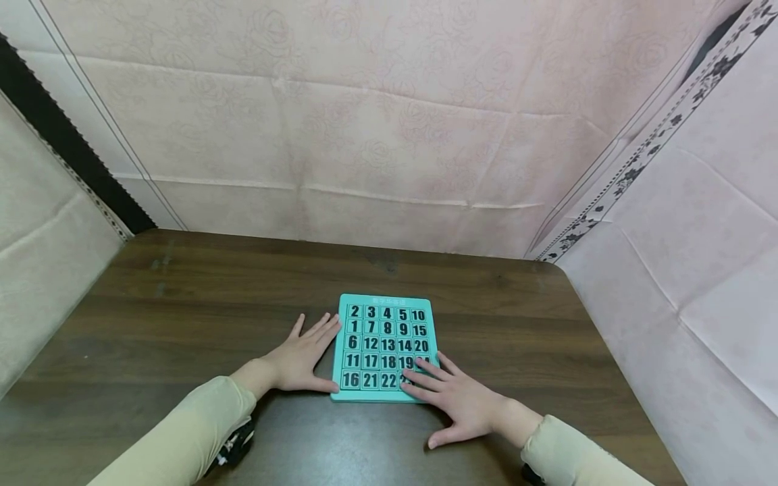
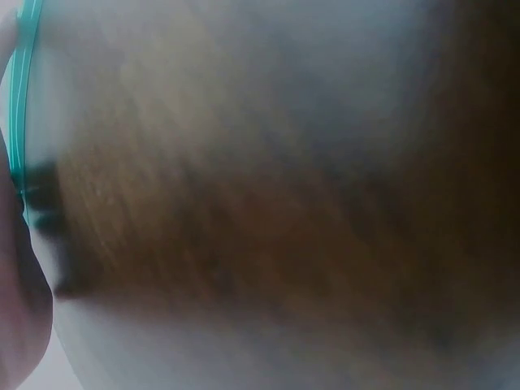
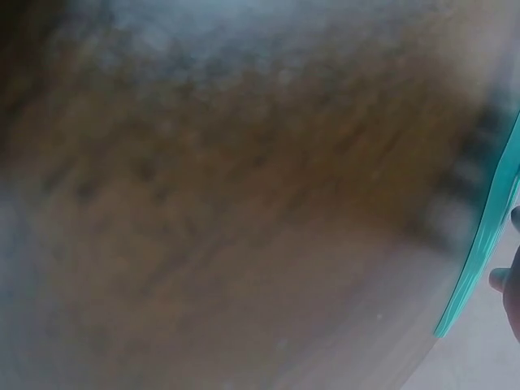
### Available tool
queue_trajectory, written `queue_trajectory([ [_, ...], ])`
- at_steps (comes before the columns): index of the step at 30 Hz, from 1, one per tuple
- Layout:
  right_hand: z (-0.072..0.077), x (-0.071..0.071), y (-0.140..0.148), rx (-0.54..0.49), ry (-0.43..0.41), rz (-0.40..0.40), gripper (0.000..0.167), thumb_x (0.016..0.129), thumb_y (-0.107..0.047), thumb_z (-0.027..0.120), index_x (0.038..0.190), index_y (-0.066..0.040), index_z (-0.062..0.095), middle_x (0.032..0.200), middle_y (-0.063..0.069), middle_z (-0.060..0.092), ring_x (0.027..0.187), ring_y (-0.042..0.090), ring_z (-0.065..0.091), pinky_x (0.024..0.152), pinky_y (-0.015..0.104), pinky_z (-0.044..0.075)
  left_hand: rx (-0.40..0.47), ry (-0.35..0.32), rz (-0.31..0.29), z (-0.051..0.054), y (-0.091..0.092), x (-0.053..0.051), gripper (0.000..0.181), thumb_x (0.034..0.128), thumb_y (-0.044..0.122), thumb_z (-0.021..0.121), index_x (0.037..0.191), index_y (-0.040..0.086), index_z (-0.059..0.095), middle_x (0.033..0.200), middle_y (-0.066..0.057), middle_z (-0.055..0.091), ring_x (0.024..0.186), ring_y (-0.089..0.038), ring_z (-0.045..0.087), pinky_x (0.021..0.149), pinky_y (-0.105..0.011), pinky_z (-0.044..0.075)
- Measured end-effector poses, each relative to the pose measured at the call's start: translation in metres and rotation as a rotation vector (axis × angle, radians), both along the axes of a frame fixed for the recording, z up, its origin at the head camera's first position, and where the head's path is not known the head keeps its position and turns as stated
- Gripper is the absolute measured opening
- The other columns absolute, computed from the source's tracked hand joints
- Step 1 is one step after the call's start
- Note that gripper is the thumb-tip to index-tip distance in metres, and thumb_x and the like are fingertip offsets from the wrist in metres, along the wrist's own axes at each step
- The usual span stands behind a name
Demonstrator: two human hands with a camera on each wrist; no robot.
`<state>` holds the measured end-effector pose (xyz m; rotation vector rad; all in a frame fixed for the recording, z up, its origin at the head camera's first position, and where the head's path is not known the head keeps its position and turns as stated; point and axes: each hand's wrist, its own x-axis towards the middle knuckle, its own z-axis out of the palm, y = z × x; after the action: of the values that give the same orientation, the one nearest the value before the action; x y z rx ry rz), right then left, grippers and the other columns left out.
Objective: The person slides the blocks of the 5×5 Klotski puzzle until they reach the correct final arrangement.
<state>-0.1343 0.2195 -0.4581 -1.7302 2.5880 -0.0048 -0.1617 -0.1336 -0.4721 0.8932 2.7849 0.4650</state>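
A teal sliding number puzzle (image 1: 372, 351) lies flat on the brown wooden table, its tiles bearing black numerals. My left hand (image 1: 302, 358) is spread at its left side, with fingertips and thumb touching that edge. Over the lower right corner reach the fingers of my right hand (image 1: 458, 398), covering the tiles there; its thumb rests apart on the table side. In the left wrist view, the puzzle's teal edge (image 2: 23, 97) shows beside part of the hand. The right wrist view has the other edge (image 3: 479, 244) with fingertips (image 3: 500, 279) next to it.
The wooden table (image 1: 200, 310) reaches to a pale patterned cloth (image 1: 377, 135) hanging behind it. Further white cloth (image 1: 699, 256) hangs along the right side, and another cloth (image 1: 48, 236) along the left.
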Motion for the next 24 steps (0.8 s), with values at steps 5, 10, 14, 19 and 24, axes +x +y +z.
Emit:
queue_trajectory([
  [5,0.0,-0.001,-0.001,-0.001,0.004,0.006,0.083,0.085,-0.074,0.03,0.15,-0.021,0.024,0.156,0.001,0.025,0.142,0.031,0.024,0.107,0.058,0.017,-0.005,-0.002,0.002,-0.001,0.0,0.0,0.112,0.0727,0.08,0.048,0.151,0.008,0.013,0.159,-0.008,0.009,0.147,-0.027,0.007,0.111,-0.061,-0.002],
  [10,0.001,0.0,-0.001,0.007,-0.003,0.0,0.083,0.086,-0.074,0.028,0.15,-0.022,0.023,0.156,0.001,0.024,0.143,0.031,0.023,0.108,0.056,0.014,-0.01,-0.004,0.001,0.0,0.0,0.0,0.112,0.0729,0.079,0.048,0.151,0.008,0.012,0.159,-0.008,0.009,0.147,-0.027,0.007,0.111,-0.061,-0.002],
  [14,0.002,0.0,-0.001,0.004,0.003,0.001,0.083,0.086,-0.074,0.026,0.15,-0.021,0.024,0.155,0.002,0.025,0.142,0.031,0.024,0.107,0.058,0.017,-0.013,-0.008,0.001,0.001,0.0,0.0,0.112,0.073,0.079,0.048,0.151,0.008,0.012,0.159,-0.008,0.008,0.147,-0.027,0.006,0.111,-0.061,-0.002],
  [19,0.007,0.0,0.002,-0.019,-0.03,-0.028,0.084,0.086,-0.07,0.037,0.15,-0.018,0.024,0.155,0.005,0.025,0.142,0.032,0.024,0.109,0.053,0.008,-0.016,-0.007,0.0,0.002,0.001,0.0,0.112,0.073,0.08,0.048,0.151,0.008,0.012,0.159,-0.008,0.009,0.147,-0.027,0.006,0.111,-0.062,-0.002],
  [24,0.009,-0.006,0.011,-0.021,-0.028,-0.099,0.087,0.083,-0.066,0.049,0.15,-0.016,0.024,0.155,0.006,0.025,0.142,0.033,0.023,0.11,0.048,0.001,-0.015,-0.002,0.001,0.003,0.001,0.001,0.111,0.0733,0.079,0.049,0.151,0.007,0.013,0.159,-0.008,0.009,0.147,-0.027,0.007,0.111,-0.062,-0.002],
])
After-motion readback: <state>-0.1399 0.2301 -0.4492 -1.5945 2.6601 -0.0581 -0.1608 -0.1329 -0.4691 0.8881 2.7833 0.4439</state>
